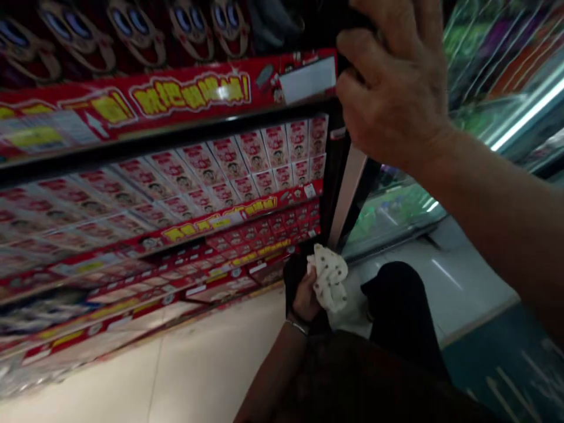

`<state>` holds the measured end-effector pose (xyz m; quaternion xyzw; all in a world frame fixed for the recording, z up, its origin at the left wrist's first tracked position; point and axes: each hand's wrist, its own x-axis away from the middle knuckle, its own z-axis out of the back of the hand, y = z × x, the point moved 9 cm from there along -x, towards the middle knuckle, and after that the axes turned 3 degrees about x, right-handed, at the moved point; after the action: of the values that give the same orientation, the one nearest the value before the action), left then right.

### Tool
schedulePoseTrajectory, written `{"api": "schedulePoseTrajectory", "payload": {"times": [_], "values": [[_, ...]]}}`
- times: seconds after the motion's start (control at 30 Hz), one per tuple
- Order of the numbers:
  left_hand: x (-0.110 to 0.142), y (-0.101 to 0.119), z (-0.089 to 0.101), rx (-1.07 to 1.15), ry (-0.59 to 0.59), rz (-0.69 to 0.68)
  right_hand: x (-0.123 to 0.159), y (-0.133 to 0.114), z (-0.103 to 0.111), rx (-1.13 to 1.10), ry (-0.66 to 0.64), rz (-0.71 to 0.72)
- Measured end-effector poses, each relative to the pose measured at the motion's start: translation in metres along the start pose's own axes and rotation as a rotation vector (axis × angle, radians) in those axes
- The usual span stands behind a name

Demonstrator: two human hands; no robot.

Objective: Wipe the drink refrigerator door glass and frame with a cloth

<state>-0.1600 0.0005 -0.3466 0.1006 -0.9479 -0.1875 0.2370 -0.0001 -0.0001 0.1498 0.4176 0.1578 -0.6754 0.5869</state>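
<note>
My left hand (307,298), low in the middle, is closed on a bunched white cloth (330,279) with dark dots. A band circles that wrist. Up at the right, my right hand (392,88) has its fingers curled in at the end of the display shelf, right by its dark upright post (335,170). What those fingers close on is dark and mostly hidden behind them. Rows of small red-and-white cartons (224,158) stand on the shelf just left of this hand.
A red shelf strip (189,91) with yellow lettering carries price labels. Cartoon-faced red packages (132,29) fill the level above. Behind the right arm is a blurred, lit display case (396,211). My dark-clothed knee (399,311) shows above the tiled floor (194,352).
</note>
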Motion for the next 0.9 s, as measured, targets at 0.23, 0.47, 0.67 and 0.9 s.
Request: {"api": "schedulePoseTrajectory", "payload": {"times": [0.23, 0.47, 0.67, 0.9], "values": [[0.002, 0.001, 0.004, 0.063, -0.048, 0.026, 0.231, -0.060, -0.048, -0.249, -0.098, -0.292], [-0.015, -0.050, 0.021, -0.076, -0.010, 0.065, 0.461, -0.166, -0.128, -1.193, -0.485, -1.324], [-0.022, -0.077, 0.027, -0.530, 0.039, -0.079, 0.530, -0.178, -0.150, -1.310, -0.297, -1.797], [-0.003, -0.040, 0.000, -0.970, -0.012, -0.255, 0.591, -0.152, -0.140, -1.154, -0.154, -1.941]]}}
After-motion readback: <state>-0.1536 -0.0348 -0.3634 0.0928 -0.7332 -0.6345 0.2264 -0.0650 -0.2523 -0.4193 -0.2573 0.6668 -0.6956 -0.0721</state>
